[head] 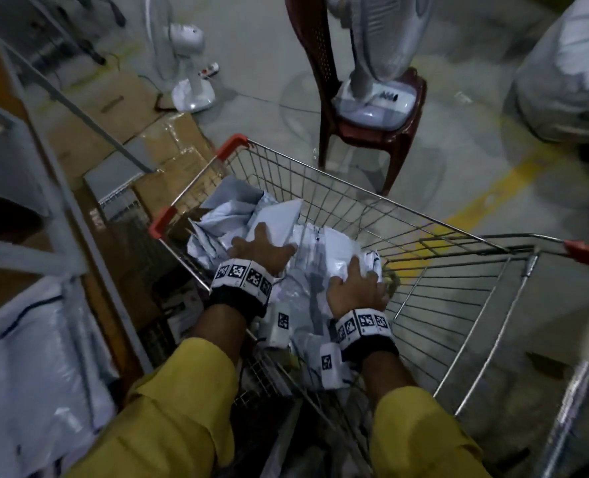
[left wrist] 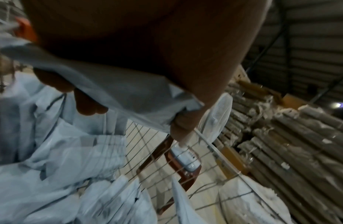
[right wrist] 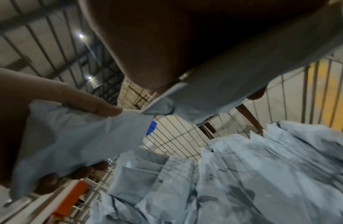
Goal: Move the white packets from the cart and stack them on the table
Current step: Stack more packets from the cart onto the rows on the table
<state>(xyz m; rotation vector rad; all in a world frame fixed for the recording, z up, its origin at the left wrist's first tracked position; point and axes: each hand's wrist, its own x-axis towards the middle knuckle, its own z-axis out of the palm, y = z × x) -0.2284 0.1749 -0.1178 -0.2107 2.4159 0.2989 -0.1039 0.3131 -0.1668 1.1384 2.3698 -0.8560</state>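
Two hands, both inside the cart (head: 337, 181).
Left hand (head: 262, 251): fingers curled under and thumb on top of a white packet (left wrist: 116, 89), gripped along its edge; the underside hold likely serves to lift it free of the heap.
Right hand (head: 355, 288): thumb pressed on top and fingers (right wrist: 80, 172) curled beneath a second packet (right wrist: 78, 136), pinched at one end, close to the cart's near corner with its orange guard (right wrist: 70, 198).
Loose white packets (head: 248, 215): a crumpled heap on the cart floor under and ahead of both hands, overlapping and leaning on the wire side. Count cannot be told; edges merge in the dim light and motion blur.
Wrist bands (head: 243, 274): marker-printed, over yellow sleeves (head: 186, 408).
Surroundings: a red plastic chair (head: 365, 132) just beyond the cart with a fan base (head: 372, 101) on its seat; a second fan (head: 189, 63) on the floor; flattened cardboard (head: 168, 157) beside the cart.
Not shown: the table meant for stacking. Whether the two hands hold separate packets or share one is uncertain from the head view. Packet labels are illegible.
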